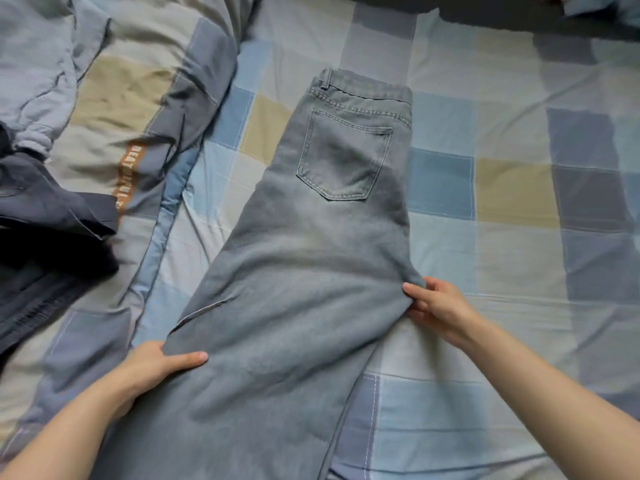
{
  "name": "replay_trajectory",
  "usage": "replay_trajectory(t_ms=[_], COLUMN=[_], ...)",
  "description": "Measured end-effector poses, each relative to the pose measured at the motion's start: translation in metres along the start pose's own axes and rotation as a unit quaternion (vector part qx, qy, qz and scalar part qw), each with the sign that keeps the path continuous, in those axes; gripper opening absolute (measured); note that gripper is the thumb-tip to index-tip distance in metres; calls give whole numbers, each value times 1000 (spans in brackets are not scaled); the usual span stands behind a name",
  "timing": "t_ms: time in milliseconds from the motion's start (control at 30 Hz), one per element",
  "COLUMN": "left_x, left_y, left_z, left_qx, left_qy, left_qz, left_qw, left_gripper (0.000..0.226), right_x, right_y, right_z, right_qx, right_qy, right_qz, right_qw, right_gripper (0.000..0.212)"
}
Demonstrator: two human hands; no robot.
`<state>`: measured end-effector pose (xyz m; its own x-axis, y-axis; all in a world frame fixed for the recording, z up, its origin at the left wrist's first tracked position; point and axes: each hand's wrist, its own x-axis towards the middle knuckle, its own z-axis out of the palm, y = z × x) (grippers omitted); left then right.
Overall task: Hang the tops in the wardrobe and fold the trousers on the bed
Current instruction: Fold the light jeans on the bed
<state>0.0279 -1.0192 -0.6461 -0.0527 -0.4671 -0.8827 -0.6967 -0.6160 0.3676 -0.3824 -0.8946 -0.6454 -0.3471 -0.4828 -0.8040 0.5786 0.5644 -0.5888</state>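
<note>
On the bed (512, 188), the left hand (152, 367) and right hand (438, 308) each pinch an edge of the jeans (311, 258); an uneven pull risks skewed, wrinkled legs.

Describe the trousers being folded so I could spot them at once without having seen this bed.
Start at the checked blue, beige and grey bedsheet. Down its middle lie the faded grey-blue denim jeans, waistband far, one back pocket facing up, with the left hand and the right hand gripping their side edges. Unlike the dark navy garment crumpled at the left, they lie flat and pale.
</note>
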Motion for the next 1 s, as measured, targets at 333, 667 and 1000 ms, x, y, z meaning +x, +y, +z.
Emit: replay_trajectory(t_ms=[333,667,1000], left_x=[-4,-50,-113], left_y=[-4,-100,-205], left_z=[8,5,22], left_qx=[-22,104,15], left_qy=[30,8,-8], left_qz=[53,110,84], left_qw=[998,988,996], left_gripper=[56,19,11], right_x=[-21,-132,-180], right_y=[36,205,267], right_z=[31,89,85], right_qx=[55,15,-23], right_qy=[-45,-50,92], right_qz=[33,149,3], right_qw=[997,988,995], right_gripper=[28,34,24])
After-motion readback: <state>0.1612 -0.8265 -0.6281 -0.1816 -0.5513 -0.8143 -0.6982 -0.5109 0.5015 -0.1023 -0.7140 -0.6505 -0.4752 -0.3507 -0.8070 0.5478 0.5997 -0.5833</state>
